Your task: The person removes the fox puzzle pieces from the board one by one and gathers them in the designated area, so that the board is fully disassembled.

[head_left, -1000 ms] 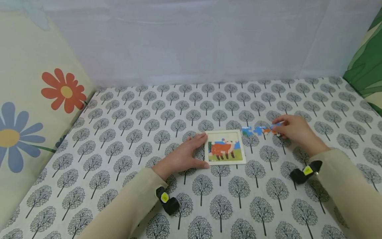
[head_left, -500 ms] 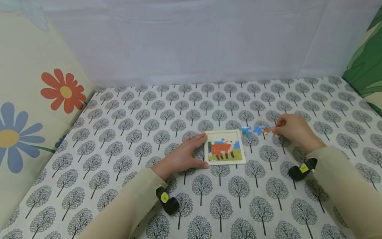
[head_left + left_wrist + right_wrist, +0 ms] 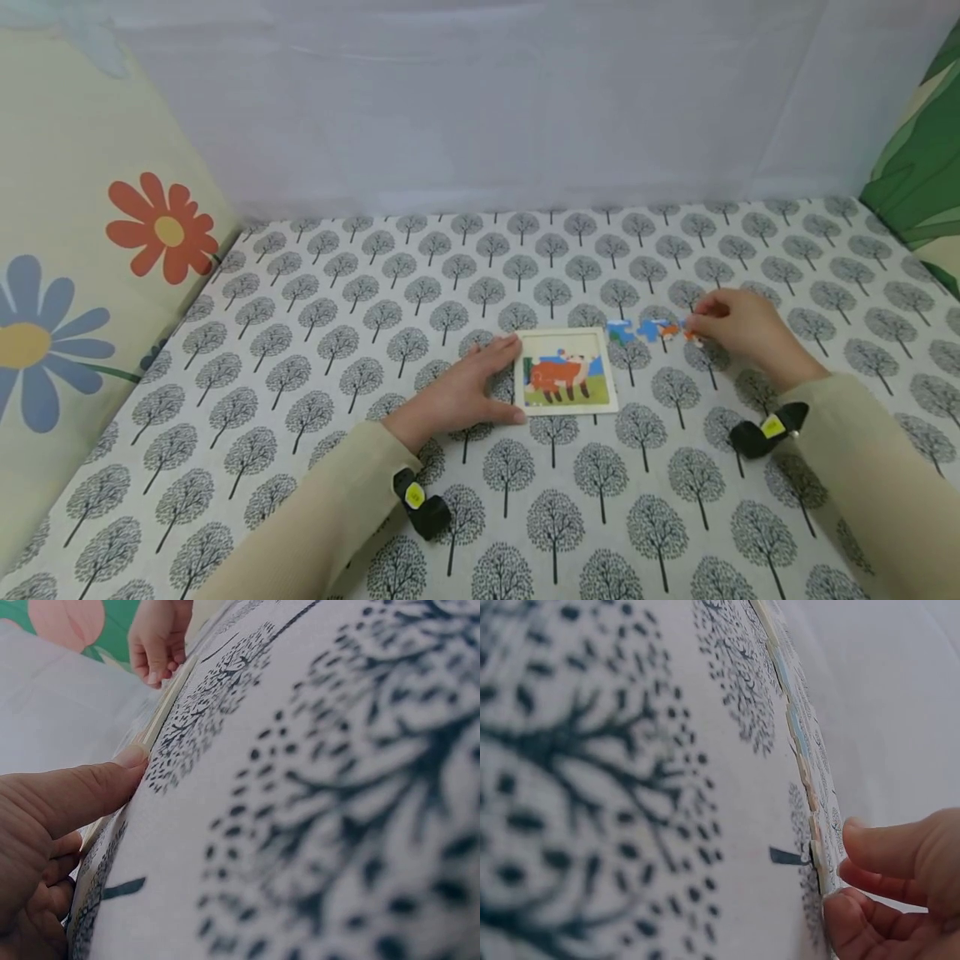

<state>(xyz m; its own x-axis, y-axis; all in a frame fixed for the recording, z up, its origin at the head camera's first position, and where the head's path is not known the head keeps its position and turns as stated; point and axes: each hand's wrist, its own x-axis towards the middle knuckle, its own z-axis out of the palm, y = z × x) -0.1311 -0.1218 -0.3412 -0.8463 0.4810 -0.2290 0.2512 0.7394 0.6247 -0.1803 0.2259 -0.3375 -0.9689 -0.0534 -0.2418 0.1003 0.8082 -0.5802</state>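
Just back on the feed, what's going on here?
A person's left hand rests against the left side of a framed fox puzzle. Their right hand is at the right end of a row of loose pieces beside the frame; whether it grips one is unclear. The frame's far strip is pale and looks unfilled.

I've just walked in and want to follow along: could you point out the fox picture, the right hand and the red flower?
Fox picture [image 3: 560, 372], head view: on the fox's orange body.
Right hand [image 3: 748, 330], head view: back of the hand.
Red flower [image 3: 168, 232], head view: on its yellow centre.
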